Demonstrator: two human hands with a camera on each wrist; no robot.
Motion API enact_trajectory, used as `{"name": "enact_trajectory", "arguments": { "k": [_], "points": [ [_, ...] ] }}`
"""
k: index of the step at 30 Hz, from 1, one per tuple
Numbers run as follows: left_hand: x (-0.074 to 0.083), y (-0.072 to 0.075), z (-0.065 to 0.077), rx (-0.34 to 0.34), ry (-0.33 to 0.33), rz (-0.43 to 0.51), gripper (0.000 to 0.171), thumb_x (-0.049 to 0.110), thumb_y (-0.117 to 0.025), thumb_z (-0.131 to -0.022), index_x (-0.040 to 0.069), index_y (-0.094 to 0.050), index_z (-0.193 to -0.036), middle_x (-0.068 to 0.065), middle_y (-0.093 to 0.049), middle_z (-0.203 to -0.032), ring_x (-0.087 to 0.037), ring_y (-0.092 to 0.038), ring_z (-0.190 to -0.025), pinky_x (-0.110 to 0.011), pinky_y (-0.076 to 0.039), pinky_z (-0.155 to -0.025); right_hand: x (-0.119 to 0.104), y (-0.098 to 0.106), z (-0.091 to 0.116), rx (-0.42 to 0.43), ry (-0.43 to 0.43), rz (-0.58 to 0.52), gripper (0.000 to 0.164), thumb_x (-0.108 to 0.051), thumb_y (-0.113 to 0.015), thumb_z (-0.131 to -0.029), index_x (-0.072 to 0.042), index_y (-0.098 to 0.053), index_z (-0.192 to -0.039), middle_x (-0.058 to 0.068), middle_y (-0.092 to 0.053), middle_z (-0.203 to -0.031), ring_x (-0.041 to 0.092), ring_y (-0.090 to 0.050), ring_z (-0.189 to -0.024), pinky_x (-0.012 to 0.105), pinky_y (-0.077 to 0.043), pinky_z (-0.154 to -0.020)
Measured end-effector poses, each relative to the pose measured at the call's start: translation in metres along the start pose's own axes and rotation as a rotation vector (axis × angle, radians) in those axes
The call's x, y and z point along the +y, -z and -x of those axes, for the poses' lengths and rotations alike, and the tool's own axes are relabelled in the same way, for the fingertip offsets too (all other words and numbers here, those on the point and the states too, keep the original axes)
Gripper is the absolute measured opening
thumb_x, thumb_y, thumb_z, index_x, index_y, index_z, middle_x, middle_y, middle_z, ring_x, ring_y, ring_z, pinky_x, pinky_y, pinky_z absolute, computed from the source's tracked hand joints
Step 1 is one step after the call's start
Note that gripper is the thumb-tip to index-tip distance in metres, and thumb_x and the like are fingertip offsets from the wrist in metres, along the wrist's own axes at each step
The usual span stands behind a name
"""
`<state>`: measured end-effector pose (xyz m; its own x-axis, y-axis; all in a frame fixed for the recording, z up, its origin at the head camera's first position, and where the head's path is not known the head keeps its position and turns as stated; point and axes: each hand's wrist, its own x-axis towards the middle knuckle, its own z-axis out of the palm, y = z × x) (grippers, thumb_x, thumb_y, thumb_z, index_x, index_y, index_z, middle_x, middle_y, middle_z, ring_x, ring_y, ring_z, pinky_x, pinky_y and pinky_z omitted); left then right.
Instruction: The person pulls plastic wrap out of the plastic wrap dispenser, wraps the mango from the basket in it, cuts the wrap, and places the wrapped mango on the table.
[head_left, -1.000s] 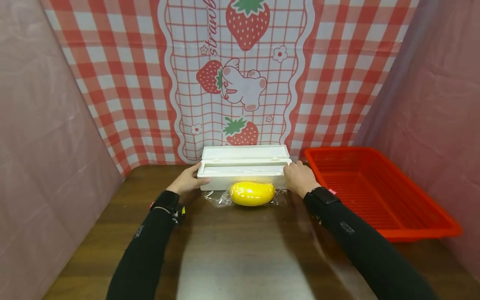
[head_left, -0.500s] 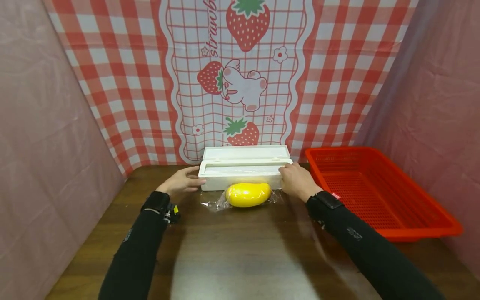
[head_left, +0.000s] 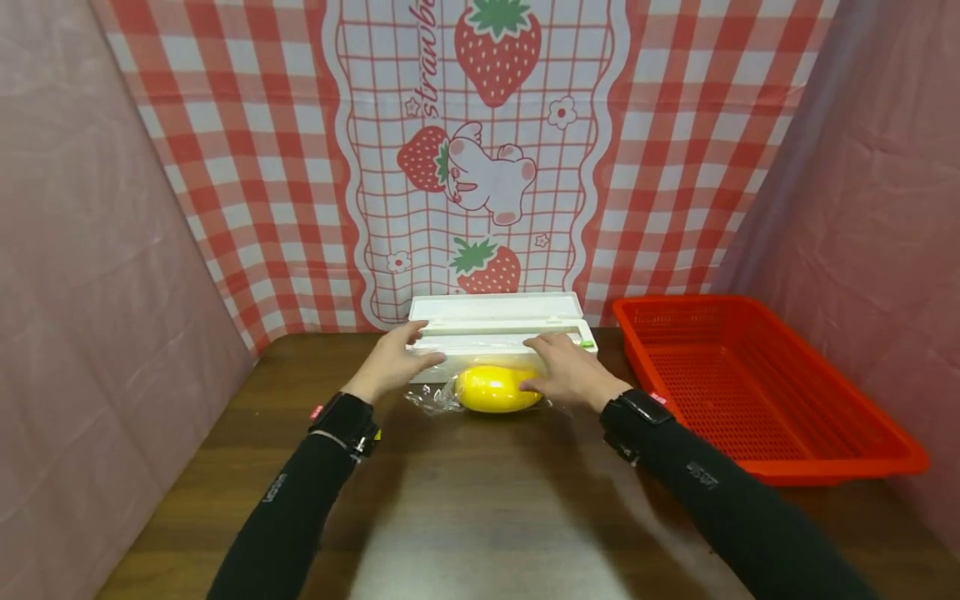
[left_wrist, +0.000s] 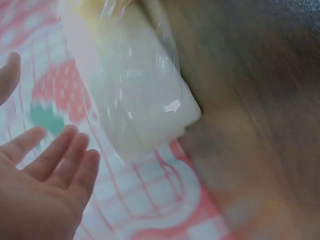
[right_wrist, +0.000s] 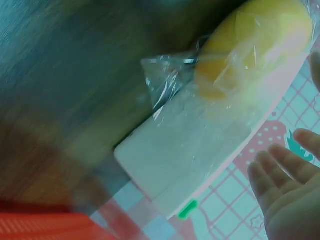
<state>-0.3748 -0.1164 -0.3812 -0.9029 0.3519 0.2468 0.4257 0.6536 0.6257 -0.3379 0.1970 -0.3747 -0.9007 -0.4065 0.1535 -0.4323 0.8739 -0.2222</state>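
Observation:
A white cling film dispenser (head_left: 495,345) lies near the back of the table, its lid (head_left: 495,307) raised. At its right end shows a green slider (head_left: 587,343). Against the front side lies a yellow mango-like fruit (head_left: 491,390), covered by clear cling film (head_left: 433,401) that sticks out crumpled to the left. My left hand (head_left: 392,363) hovers over the dispenser's left part, fingers spread. Above the right part is my right hand (head_left: 573,372), fingers loosely extended, its thumb overlapping the fruit in the head view. In both wrist views the hands hold nothing.
A red plastic basket (head_left: 832,392) stands on the right of the brown wooden table (head_left: 480,508). Behind the dispenser hangs a strawberry-patterned checked cloth (head_left: 300,167). Pink cloth (head_left: 112,275) walls both sides.
My right hand has left the dispenser's right end and moved left, its fingers loosened, baring the green slider. My left hand has moved right from the left end. The fruit shifted slightly left earlier.

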Motion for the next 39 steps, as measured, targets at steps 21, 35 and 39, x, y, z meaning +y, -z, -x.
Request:
{"name": "enact_trajectory", "arguments": {
  "k": [21,35,39],
  "points": [
    [0.049,-0.069,-0.007,-0.162,-0.329,-0.578,0.101,0.059,-0.086,-0.074,0.006,-0.047,-0.15,-0.012,-0.055,-0.12,-0.028,-0.052,-0.106,-0.038,-0.047,-0.096,-0.01,-0.027,-0.008,-0.021,0.085,0.071,0.082,-0.045,-0.086,-0.079,-0.002,-0.054,-0.141,0.015,-0.056,-0.121,0.029,-0.055,-0.103,0.046,-0.051,-0.094],
    [0.048,-0.074,-0.005,-0.185,-0.311,-0.637,0.072,0.059,-0.08,-0.08,0.008,-0.063,-0.128,-0.007,-0.056,-0.112,-0.025,-0.053,-0.103,-0.036,-0.046,-0.095,-0.007,-0.037,-0.002,0.014,0.154,0.172,0.075,-0.046,-0.089,-0.075,-0.005,-0.06,-0.131,0.012,-0.057,-0.11,0.029,-0.051,-0.098,0.04,-0.047,-0.086],
    [0.047,-0.074,-0.003,-0.217,-0.301,-0.559,0.071,0.057,-0.081,-0.08,0.008,-0.062,-0.127,-0.008,-0.057,-0.114,-0.022,-0.056,-0.097,-0.034,-0.05,-0.091,-0.008,-0.037,0.002,0.015,0.155,0.193,0.071,-0.048,-0.089,-0.074,-0.006,-0.065,-0.126,0.011,-0.056,-0.107,0.028,-0.048,-0.098,0.039,-0.045,-0.085]
  ]
}}
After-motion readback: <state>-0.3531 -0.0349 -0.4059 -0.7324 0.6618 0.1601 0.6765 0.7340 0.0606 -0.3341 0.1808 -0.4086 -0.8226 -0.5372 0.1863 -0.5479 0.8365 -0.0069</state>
